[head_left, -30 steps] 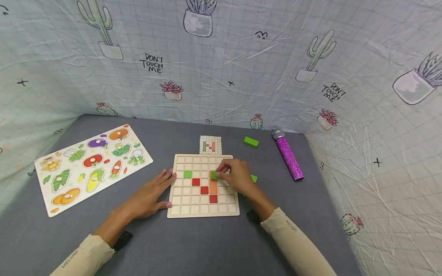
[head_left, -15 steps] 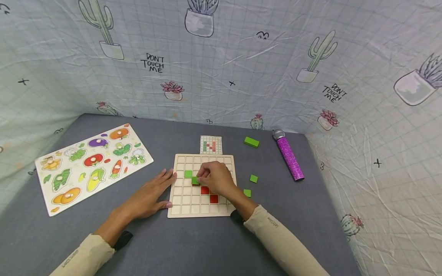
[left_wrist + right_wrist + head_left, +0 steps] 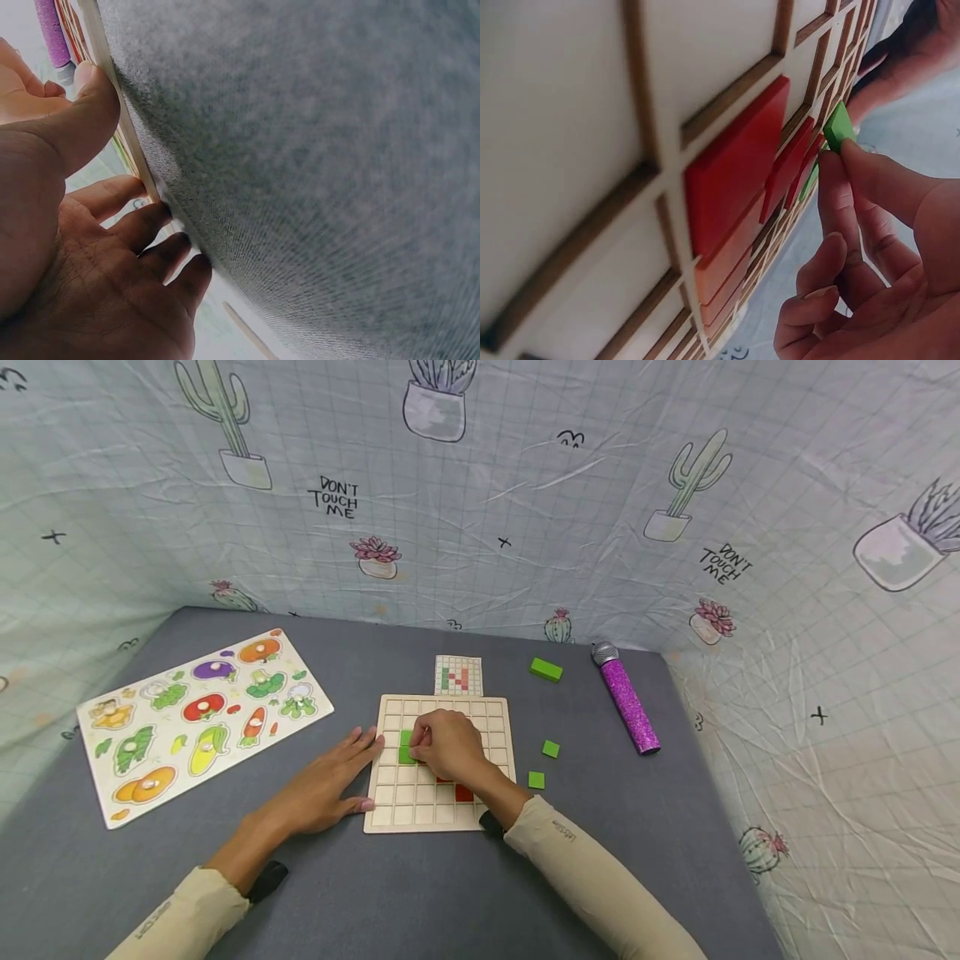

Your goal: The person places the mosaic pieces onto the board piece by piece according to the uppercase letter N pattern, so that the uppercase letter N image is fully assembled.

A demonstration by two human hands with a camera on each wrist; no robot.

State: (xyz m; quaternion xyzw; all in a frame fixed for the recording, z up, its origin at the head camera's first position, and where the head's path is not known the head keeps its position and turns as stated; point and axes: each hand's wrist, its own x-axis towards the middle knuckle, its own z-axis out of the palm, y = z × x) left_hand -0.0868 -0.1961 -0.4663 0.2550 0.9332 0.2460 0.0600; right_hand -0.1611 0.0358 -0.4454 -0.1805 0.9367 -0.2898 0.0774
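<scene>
A pale wooden grid board (image 3: 389, 817) lies in the middle of the table. My right hand (image 3: 452, 745) is over it, pinching a small green square tile (image 3: 407, 755) between thumb and fingertip. In the right wrist view that green tile (image 3: 840, 124) is tilted at the board, beyond a row of red tiles (image 3: 739, 169). Another green tile (image 3: 406, 737) sits in a cell just behind the held one. Orange tiles (image 3: 727, 255) lie beside the nearest red one, hidden by my right hand in the head view. My left hand (image 3: 322, 789) touches the board's left edge, fingers spread.
Behind the board lies a small pattern card (image 3: 458, 676). Right of it are a green block (image 3: 546, 669), two loose green tiles (image 3: 551, 749) and a purple glitter microphone (image 3: 628, 702). A vegetable puzzle board (image 3: 238, 687) lies at the left. Printed cloth surrounds the table.
My right hand has moved left across the board with the green tile, from above the orange tiles to the cell before the placed green tile. The left hand stays put.
</scene>
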